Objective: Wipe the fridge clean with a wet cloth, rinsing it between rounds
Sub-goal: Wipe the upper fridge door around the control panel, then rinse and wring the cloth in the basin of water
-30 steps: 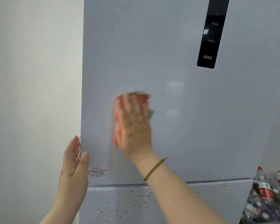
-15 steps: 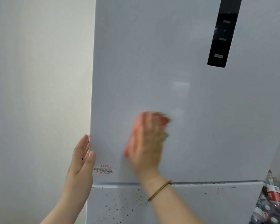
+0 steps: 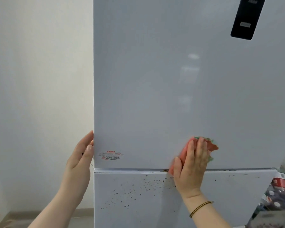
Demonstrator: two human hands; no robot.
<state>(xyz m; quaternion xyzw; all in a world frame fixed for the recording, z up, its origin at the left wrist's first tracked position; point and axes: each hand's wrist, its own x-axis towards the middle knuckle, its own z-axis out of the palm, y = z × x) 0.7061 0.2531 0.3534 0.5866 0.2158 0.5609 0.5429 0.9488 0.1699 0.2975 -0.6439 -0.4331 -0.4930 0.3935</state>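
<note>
Under the right hand (image 3: 190, 167), which lay flat with straight fingers, an orange-red cloth (image 3: 211, 146) with a green fringe was pressed against the fridge's upper door (image 3: 155, 79), just above the seam with the lower door (image 3: 138, 211). Dark specks (image 3: 143, 183) dotted the lower door left of that wrist, which wore a braided bracelet (image 3: 200, 208). Further left, the left hand (image 3: 80, 155) rested open along the upper door's edge, thumb on the front, beside a red printed label (image 3: 111, 155).
</note>
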